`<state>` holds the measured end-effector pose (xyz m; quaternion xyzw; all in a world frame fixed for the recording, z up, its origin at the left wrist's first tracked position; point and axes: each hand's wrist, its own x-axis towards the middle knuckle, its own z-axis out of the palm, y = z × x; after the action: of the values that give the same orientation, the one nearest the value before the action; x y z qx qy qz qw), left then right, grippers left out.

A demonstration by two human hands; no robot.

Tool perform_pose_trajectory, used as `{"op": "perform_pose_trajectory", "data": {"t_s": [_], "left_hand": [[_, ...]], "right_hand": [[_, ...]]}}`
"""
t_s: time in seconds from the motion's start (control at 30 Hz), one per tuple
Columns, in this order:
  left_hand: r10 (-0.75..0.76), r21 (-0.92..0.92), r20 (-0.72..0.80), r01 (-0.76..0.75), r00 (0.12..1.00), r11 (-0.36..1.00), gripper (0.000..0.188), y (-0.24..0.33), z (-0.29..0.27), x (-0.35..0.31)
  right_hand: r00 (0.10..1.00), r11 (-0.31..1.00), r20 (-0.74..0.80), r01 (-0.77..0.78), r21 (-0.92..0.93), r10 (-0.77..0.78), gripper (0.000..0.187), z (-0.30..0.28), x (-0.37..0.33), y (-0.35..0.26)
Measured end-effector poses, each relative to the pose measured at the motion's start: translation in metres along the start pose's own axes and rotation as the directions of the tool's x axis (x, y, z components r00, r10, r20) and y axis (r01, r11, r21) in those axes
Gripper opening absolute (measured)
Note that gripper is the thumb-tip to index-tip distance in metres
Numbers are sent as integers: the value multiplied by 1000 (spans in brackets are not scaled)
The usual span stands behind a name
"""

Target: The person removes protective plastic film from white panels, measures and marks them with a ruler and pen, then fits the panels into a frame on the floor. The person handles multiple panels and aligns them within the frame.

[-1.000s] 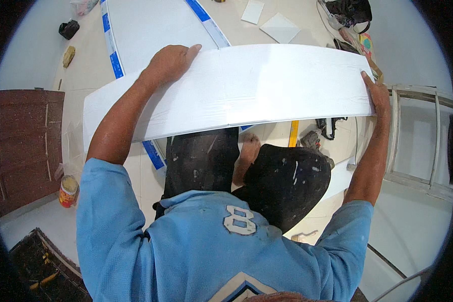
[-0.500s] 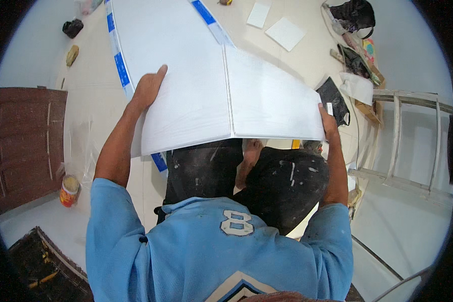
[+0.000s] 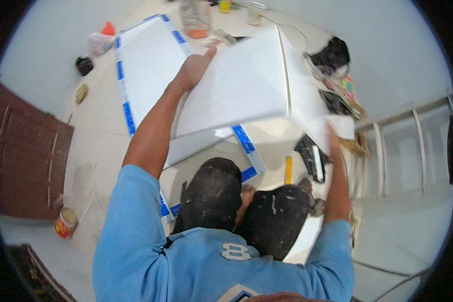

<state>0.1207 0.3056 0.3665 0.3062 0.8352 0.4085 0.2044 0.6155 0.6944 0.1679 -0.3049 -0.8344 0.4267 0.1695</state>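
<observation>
A white panelled piece [image 3: 236, 85], two boards meeting at a raised seam, is held up off the floor in front of my knees. My left hand [image 3: 196, 69] grips its left edge, the thumb lying along the outer face and the other fingers mostly hidden. At the right edge is my right hand [image 3: 333, 137], blurred by motion but closed on the board. Beyond my left arm, a white board [image 3: 148, 58] edged with blue tape lies on the floor. Below the lifted piece, a blue-taped strip [image 3: 246, 143] shows near my knees.
A ladder [image 3: 379, 156] stands at the right wall, and a brown door [image 3: 27, 151] is at the left. Black bags [image 3: 332, 56] lie at the far right. Beside my right knee are a yellow strip [image 3: 288, 170] and a black sheet [image 3: 307, 151]. A tub [image 3: 66, 223] stands at the left.
Both hands have moved the white piece up and away from my lap and turned it, so its seam sits further right. Floor and taped strips now show beneath it.
</observation>
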Motion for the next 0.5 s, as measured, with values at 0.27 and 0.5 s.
{"op": "perform_pose_trajectory", "data": {"t_s": [0.27, 0.5], "left_hand": [[53, 813, -61, 19, 997, 582, 77, -47, -47, -21], [-212, 549, -299, 349, 930, 760, 82, -164, -40, -12]], "right_hand": [[809, 468, -587, -530, -708, 28, 102, -146, 30, -263], [758, 569, -648, -503, -650, -71, 99, -157, 8, -183]]}}
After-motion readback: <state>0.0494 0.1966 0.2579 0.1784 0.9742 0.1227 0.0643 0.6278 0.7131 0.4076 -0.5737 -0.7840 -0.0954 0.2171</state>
